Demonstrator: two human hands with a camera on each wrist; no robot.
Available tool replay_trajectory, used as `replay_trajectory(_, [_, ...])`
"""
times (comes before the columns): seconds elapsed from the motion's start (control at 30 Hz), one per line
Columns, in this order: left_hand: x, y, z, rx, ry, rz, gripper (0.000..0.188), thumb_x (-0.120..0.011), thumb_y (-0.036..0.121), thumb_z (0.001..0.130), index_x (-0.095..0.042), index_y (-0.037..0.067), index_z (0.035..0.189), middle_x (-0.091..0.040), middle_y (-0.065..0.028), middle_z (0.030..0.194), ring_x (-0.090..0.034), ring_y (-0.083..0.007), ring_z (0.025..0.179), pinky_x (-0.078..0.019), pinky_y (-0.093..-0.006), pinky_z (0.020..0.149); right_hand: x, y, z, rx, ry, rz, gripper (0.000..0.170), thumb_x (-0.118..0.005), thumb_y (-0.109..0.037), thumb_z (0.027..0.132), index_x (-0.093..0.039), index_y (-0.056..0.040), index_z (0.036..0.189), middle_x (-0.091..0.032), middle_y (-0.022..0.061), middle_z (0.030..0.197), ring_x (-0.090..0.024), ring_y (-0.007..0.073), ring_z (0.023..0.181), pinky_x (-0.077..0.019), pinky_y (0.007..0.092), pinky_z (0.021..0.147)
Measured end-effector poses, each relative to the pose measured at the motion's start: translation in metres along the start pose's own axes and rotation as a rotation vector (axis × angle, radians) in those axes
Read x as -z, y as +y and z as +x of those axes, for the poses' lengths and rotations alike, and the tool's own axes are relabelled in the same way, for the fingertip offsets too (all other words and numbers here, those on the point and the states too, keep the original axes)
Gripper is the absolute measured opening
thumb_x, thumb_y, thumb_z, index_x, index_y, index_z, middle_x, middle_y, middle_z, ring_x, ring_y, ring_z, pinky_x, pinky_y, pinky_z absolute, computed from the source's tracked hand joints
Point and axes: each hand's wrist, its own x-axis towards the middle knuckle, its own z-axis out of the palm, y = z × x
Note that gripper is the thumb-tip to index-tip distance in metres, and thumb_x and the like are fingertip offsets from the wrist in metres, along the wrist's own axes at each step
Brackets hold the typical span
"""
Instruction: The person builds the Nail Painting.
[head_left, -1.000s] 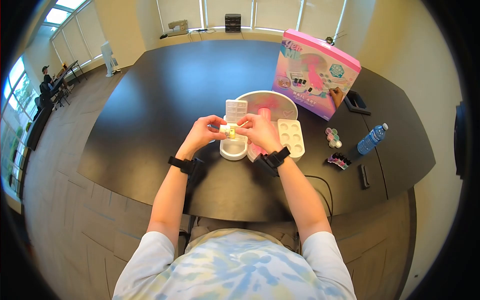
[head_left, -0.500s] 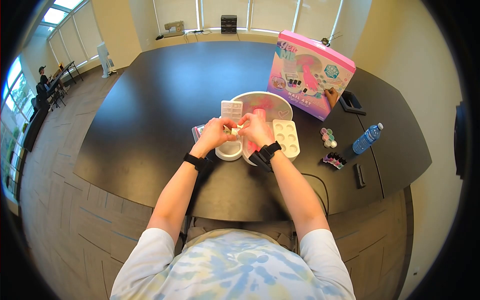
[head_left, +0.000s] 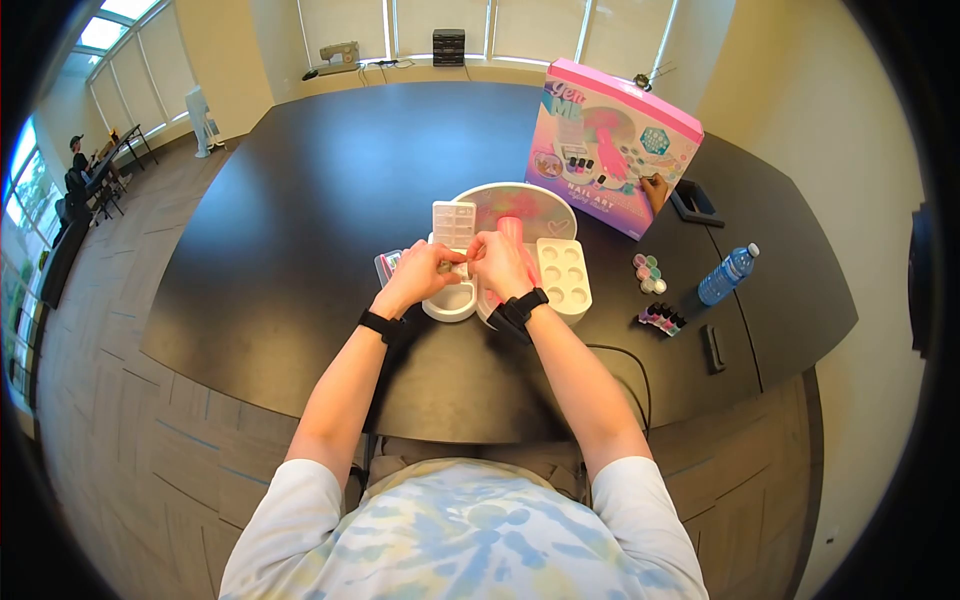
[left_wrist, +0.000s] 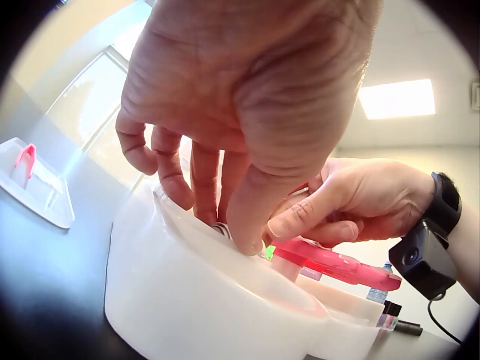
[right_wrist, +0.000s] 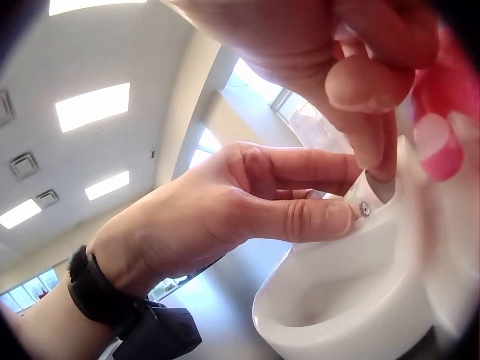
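In the head view my left hand (head_left: 415, 275) and right hand (head_left: 500, 265) meet over a white nail-art station, whose round basin (head_left: 450, 303) lies just below them. A small whitish cylinder (right_wrist: 381, 191) with a metallic spot is pinched by my left thumb and fingers. My right fingertips reach down and grip its other end, largely hiding it. Beside my right hand is the station's pink model hand (left_wrist: 345, 266). A compartmented white lid (head_left: 454, 220) stands up behind the hands, and a palette with several round wells (head_left: 564, 275) flanks them on the right.
A pink nail-art box (head_left: 610, 150) stands at the back right. Right of the station are small colored pots (head_left: 649, 273), nail polish bottles (head_left: 662, 319), a water bottle (head_left: 729, 274) and a black bar (head_left: 713, 349). A clear tray (left_wrist: 37, 187) lies to the left.
The white and yellow piece between my hands has gone lower, toward the station, and is now mostly covered by fingers. My left hand has turned palm down; the head view has shifted slightly.
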Motion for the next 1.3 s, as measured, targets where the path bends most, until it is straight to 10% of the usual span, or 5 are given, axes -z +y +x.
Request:
replay_trajectory(0.73, [0.025, -0.006, -0.023, -0.021, 0.257, 0.018, 0.040, -0.081, 0.013, 0.071, -0.075, 0.014, 0.110, -0.066, -0.0058, 0.104, -0.061, -0.0247, 0.093, -0.0514, -0.0383, 0.084, 0.053, -0.016, -0.020, 0.105, 0.095, -0.097, 0.012, -0.072, -0.012, 0.079, -0.078, -0.0049, 0.087, -0.073, 0.0151, 0.088, -0.070, 0.0320, 0.086, -0.0551, 0.0407, 0.077])
replay_trajectory(1.07, [0.012, -0.027, -0.044, 0.191, 0.163, -0.242, 0.046, -0.085, 0.014, 0.069, -0.070, 0.006, 0.111, -0.070, -0.0057, 0.091, -0.066, -0.0165, 0.076, -0.0559, -0.0321, 0.075, 0.189, -0.008, -0.120, -0.037, 0.465, 0.129, 0.012, -0.075, -0.011, 0.086, -0.075, 0.0003, 0.090, -0.067, -0.0002, 0.074, -0.050, 0.0027, 0.059, -0.0399, 0.0216, 0.054])
replay_trajectory(1.3, [-0.002, -0.048, -0.038, 0.166, 0.162, -0.354, 0.045, -0.082, 0.010, 0.071, -0.069, 0.003, 0.113, -0.071, -0.0061, 0.083, -0.070, -0.0161, 0.071, -0.0569, -0.0313, 0.068, 0.266, 0.033, -0.167, -0.105, 0.755, -0.108, 0.010, -0.074, -0.009, 0.088, -0.075, -0.0006, 0.093, -0.067, -0.0005, 0.073, -0.048, 0.0042, 0.057, -0.0387, 0.0223, 0.053])
